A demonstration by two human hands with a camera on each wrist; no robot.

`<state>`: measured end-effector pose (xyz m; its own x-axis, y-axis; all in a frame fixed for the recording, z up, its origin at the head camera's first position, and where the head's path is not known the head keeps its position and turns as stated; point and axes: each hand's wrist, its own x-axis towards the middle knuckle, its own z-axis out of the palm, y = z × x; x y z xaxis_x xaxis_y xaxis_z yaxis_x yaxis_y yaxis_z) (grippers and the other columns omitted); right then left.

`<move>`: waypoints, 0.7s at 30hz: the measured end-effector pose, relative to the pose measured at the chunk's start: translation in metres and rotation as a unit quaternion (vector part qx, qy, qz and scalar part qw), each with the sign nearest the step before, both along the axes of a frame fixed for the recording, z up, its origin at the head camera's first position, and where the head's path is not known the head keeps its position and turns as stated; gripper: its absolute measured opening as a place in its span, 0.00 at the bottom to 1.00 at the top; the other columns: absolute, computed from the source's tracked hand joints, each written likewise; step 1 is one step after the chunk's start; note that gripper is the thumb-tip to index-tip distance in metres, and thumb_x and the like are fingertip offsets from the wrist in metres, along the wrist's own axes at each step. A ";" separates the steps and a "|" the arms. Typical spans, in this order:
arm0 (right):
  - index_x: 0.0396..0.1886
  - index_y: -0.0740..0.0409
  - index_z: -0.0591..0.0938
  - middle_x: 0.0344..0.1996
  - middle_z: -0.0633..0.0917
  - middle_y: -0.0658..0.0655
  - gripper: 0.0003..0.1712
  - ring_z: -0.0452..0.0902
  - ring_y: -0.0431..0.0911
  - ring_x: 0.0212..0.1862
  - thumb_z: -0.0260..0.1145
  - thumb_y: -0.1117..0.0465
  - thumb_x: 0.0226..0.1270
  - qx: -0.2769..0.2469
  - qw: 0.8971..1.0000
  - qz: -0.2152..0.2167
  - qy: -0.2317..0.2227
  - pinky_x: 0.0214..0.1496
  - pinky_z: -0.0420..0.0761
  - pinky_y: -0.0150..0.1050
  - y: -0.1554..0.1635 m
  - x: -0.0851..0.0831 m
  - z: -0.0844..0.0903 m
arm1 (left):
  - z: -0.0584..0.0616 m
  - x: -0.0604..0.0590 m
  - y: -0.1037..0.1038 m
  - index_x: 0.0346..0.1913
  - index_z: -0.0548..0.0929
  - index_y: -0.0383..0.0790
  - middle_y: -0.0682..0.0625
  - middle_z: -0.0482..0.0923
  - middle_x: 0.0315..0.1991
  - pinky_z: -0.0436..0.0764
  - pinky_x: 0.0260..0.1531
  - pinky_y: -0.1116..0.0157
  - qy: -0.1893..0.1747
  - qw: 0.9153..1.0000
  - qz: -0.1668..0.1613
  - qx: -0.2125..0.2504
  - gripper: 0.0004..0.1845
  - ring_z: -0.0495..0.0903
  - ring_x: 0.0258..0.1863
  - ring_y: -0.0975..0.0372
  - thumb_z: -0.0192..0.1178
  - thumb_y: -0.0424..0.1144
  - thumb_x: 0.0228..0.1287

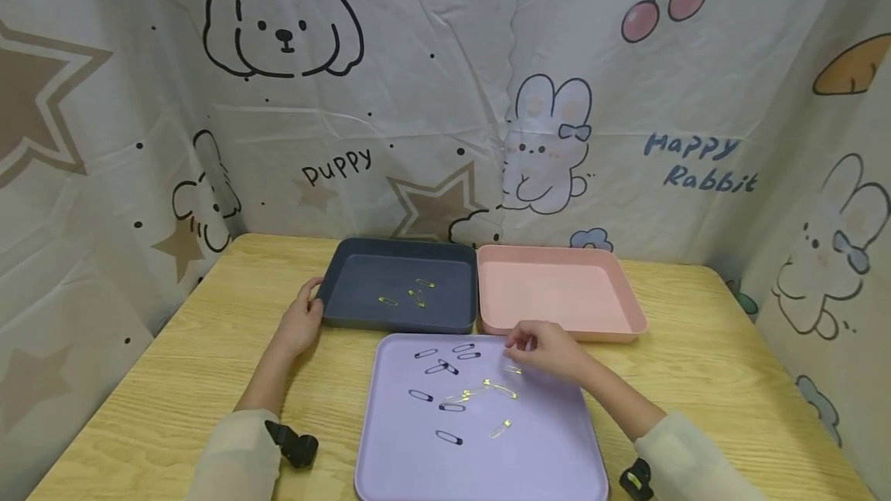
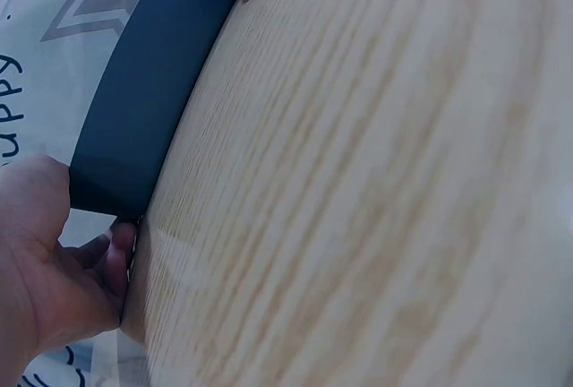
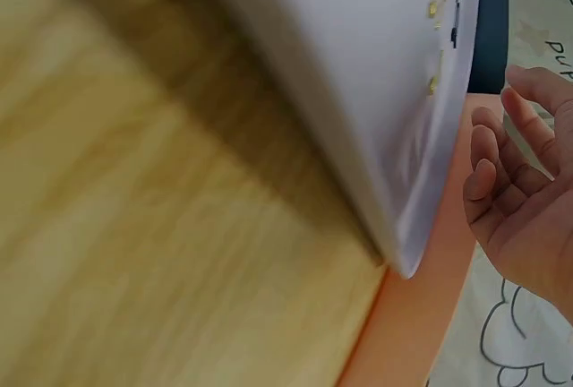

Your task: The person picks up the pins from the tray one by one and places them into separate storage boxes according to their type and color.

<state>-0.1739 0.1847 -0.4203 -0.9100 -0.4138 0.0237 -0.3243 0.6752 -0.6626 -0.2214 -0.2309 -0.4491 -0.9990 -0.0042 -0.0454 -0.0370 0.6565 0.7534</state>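
Observation:
My left hand [image 1: 303, 320] holds the left end of a dark blue tray [image 1: 365, 273]; in the left wrist view its thumb is at the tray wall [image 2: 134, 91] with fingers curled by the lower edge. Three gold safety pins [image 1: 425, 283] lie inside that tray. Over the far right part of a lilac tray [image 1: 480, 474], my right hand [image 1: 550, 350] hovers with loosely bent fingers, and nothing shows between them in the right wrist view. Just under it lies a gold safety pin [image 1: 513, 369]. Several black safety pins [image 1: 448, 437] and more gold ones [image 1: 500, 429] are spread over the lilac tray.
A pink tray [image 1: 550, 284] stands beside the dark blue one, behind the lilac tray. All three rest on a wooden table [image 1: 696, 377]. A printed curtain [image 1: 431, 99] hangs behind and along both sides.

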 end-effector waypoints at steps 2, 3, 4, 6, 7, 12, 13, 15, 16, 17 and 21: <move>0.28 0.51 0.81 0.24 0.76 0.46 0.04 0.68 0.38 0.28 0.69 0.58 0.56 0.004 1.000 0.006 0.006 0.29 0.70 0.29 0.005 0.003 -0.004 | 0.000 0.000 0.000 0.72 0.50 0.40 0.51 0.61 0.20 0.63 0.24 0.64 0.002 1.000 0.001 -0.001 0.26 0.61 0.19 0.61 0.32 0.38 0.73; 0.28 0.51 0.81 0.23 0.76 0.45 0.04 0.68 0.37 0.27 0.69 0.59 0.55 0.008 1.000 0.011 0.015 0.29 0.70 0.29 0.008 0.004 -0.006 | 0.000 0.000 0.001 0.72 0.50 0.40 0.51 0.61 0.20 0.63 0.24 0.64 0.002 1.000 0.002 -0.002 0.26 0.61 0.19 0.61 0.32 0.38 0.72; 0.27 0.51 0.81 0.22 0.76 0.45 0.04 0.68 0.36 0.27 0.69 0.59 0.55 0.011 1.000 0.015 0.022 0.29 0.70 0.29 0.010 0.005 -0.008 | 0.000 0.000 0.001 0.72 0.50 0.40 0.51 0.61 0.20 0.63 0.24 0.64 0.002 1.000 0.001 -0.002 0.26 0.61 0.19 0.61 0.32 0.38 0.72; 0.26 0.51 0.81 0.21 0.76 0.44 0.04 0.67 0.34 0.26 0.69 0.60 0.54 0.019 0.999 0.021 0.033 0.29 0.70 0.29 0.013 0.008 -0.011 | -0.001 0.000 0.001 0.72 0.50 0.40 0.51 0.60 0.20 0.63 0.24 0.64 0.002 1.000 0.001 -0.004 0.26 0.60 0.19 0.61 0.32 0.38 0.72; 0.26 0.51 0.81 0.20 0.76 0.44 0.04 0.67 0.34 0.25 0.69 0.60 0.54 0.022 0.999 0.023 0.037 0.28 0.70 0.29 0.014 0.009 -0.013 | 0.000 0.000 0.001 0.72 0.50 0.40 0.51 0.60 0.21 0.63 0.25 0.64 0.002 1.000 0.002 -0.004 0.26 0.60 0.19 0.61 0.32 0.38 0.72; 0.26 0.50 0.81 0.21 0.75 0.43 0.04 0.67 0.33 0.25 0.69 0.60 0.54 0.036 0.999 0.018 0.025 0.27 0.70 0.28 0.016 0.011 -0.018 | 0.000 0.001 0.000 0.72 0.50 0.40 0.51 0.60 0.20 0.63 0.25 0.64 0.001 1.000 0.004 -0.005 0.27 0.60 0.19 0.61 0.32 0.38 0.72; 0.27 0.50 0.81 0.21 0.75 0.43 0.04 0.67 0.33 0.25 0.69 0.60 0.54 0.037 0.999 0.018 0.023 0.27 0.70 0.28 0.016 0.012 -0.019 | 0.000 0.000 0.000 0.72 0.50 0.40 0.51 0.60 0.20 0.63 0.25 0.64 0.001 1.000 0.004 -0.005 0.27 0.60 0.19 0.61 0.32 0.38 0.72; 0.26 0.50 0.81 0.20 0.75 0.43 0.04 0.67 0.33 0.24 0.69 0.60 0.54 0.038 0.999 0.018 0.021 0.27 0.70 0.28 0.017 0.012 -0.020 | 0.000 0.000 0.001 0.72 0.50 0.40 0.51 0.60 0.20 0.63 0.25 0.64 0.001 1.000 0.004 -0.005 0.27 0.60 0.19 0.61 0.32 0.38 0.72; 0.26 0.51 0.81 0.20 0.75 0.43 0.04 0.67 0.33 0.24 0.69 0.60 0.54 0.039 0.999 0.018 0.021 0.27 0.69 0.28 0.018 0.012 -0.021 | -0.001 0.000 0.001 0.72 0.50 0.40 0.51 0.60 0.20 0.63 0.24 0.64 0.001 1.000 0.004 -0.005 0.27 0.60 0.19 0.61 0.32 0.38 0.72; 0.26 0.51 0.81 0.19 0.75 0.43 0.04 0.66 0.33 0.24 0.69 0.60 0.54 0.041 0.999 0.019 0.021 0.27 0.69 0.28 0.018 0.012 -0.021 | -0.001 0.000 0.001 0.72 0.50 0.40 0.51 0.60 0.20 0.63 0.24 0.64 0.001 1.000 0.003 -0.006 0.27 0.60 0.19 0.61 0.32 0.38 0.72; 0.24 0.50 0.80 0.18 0.74 0.42 0.05 0.65 0.32 0.23 0.69 0.60 0.55 0.052 0.998 0.021 0.020 0.27 0.68 0.28 0.021 0.010 -0.026 | -0.001 0.000 0.001 0.72 0.50 0.40 0.51 0.60 0.20 0.63 0.24 0.64 0.001 1.000 0.004 -0.006 0.27 0.60 0.18 0.61 0.32 0.38 0.73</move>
